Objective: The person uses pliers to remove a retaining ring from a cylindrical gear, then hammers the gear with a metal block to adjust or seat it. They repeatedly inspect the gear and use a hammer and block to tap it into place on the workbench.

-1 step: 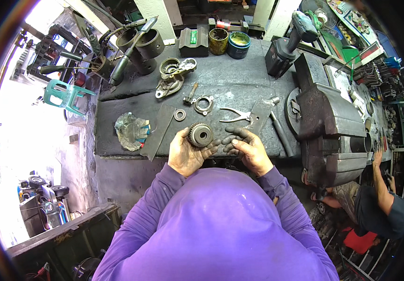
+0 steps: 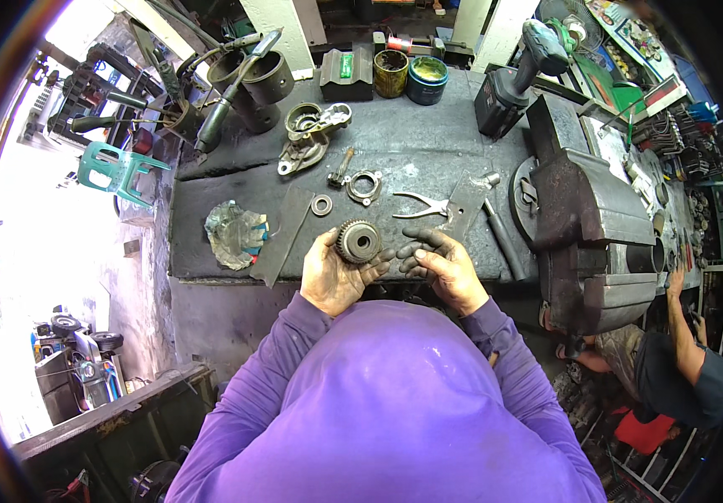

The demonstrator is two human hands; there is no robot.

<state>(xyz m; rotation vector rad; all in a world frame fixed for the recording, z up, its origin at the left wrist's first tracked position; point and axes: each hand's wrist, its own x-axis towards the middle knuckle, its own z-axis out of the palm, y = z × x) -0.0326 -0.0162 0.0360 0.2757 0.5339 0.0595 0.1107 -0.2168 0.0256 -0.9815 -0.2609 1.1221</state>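
In my left hand [image 2: 330, 275] rests a toothed metal gear [image 2: 359, 242] with a round hub and a central bore, the fingers curled under and around it. My right hand [image 2: 443, 270] is beside it, apart from the gear, its blackened fingers loosely bent and spread with nothing visible in them. Just beyond the hands on the dark bench lie a small ring bearing [image 2: 322, 205], a metal flange ring [image 2: 365, 188], a short bolt-like shaft [image 2: 342, 168] and pliers [image 2: 422, 205]. A cast metal housing [image 2: 314, 137] sits farther back.
A large bench vise [image 2: 600, 239] stands at the right, near a cordless impact tool [image 2: 519, 84]. A dark bar [image 2: 504, 241] and flat plate [image 2: 284, 237] lie on the bench. A crumpled plastic bag [image 2: 234, 235] is at left, tins [image 2: 427, 81] behind. Another person [image 2: 680, 369] works far right.
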